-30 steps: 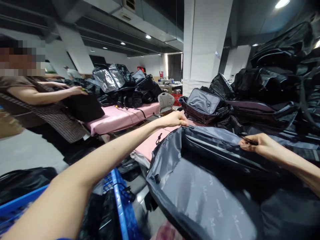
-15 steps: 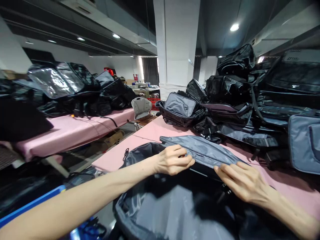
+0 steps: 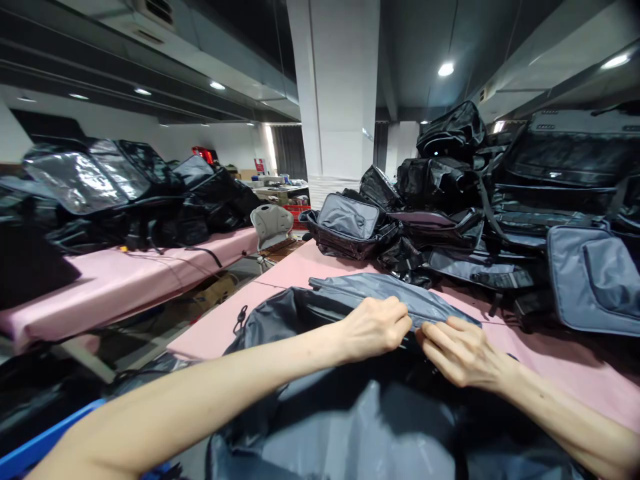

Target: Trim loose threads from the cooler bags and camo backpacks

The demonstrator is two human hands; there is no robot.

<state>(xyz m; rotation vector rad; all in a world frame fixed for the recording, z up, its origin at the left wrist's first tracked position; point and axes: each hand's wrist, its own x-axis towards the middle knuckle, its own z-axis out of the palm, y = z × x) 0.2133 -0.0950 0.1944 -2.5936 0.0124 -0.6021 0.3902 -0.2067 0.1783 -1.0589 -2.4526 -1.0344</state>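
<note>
A large black bag [image 3: 300, 310] with a grey lining [image 3: 345, 427] lies open in front of me, partly on the pink-covered table. Its grey inner flap [image 3: 370, 288] stretches across the far side of the opening. My left hand [image 3: 377, 328] is closed on the edge of this flap, fingers curled with the knuckles up. Close beside it, my right hand [image 3: 457, 350] pinches the same edge a little to the right. The hands are almost touching. Exactly what sits between the fingertips is hidden.
Black and grey bags [image 3: 440, 173] are heaped along the back and right of the pink table [image 3: 285, 267]. Another pink table [image 3: 150, 267] at left carries more bags. Between them stands a grey chair [image 3: 271, 227]. A blue bin edge [image 3: 55, 430] shows at lower left.
My left hand has slid right along the flap edge and now sits close to my right hand. The whole view has shifted slightly to the right.
</note>
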